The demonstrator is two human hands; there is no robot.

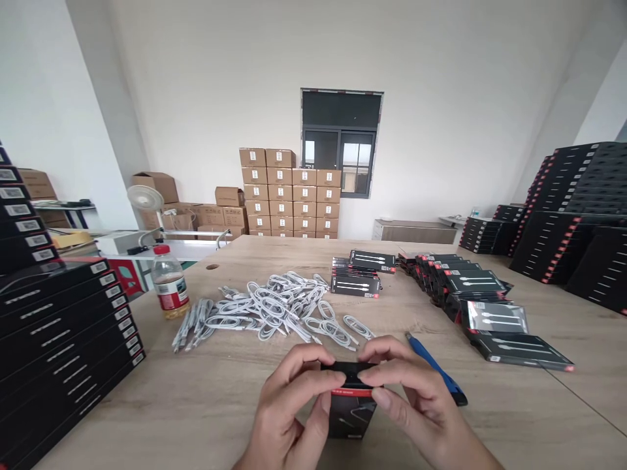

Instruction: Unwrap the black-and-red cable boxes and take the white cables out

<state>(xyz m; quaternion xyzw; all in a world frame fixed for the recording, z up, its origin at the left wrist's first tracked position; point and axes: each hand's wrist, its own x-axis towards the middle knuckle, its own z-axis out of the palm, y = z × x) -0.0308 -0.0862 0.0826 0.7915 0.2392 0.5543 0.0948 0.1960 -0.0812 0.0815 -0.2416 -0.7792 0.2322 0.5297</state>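
Observation:
A small black cable box (350, 418) with a red stripe along its upper edge stands on end at the table's front. My left hand (298, 395) grips its left side, thumb on the front face and fingers at the top end. On the opposite side my right hand (411, 391) holds it the same way, with both index fingertips on the top end flap. Beyond the hands lies a loose pile of coiled white cables (284, 300). A blue utility knife (435, 369) lies just right of my right hand.
Black cable boxes are stacked at the table's middle (356, 284) and spread in a row at right (477, 281). Tall stacks of black boxes (68, 339) border the left; more (548, 248) stand at right. A red-capped bottle (170, 287) stands left of the cables. Cartons (281, 192) stand behind.

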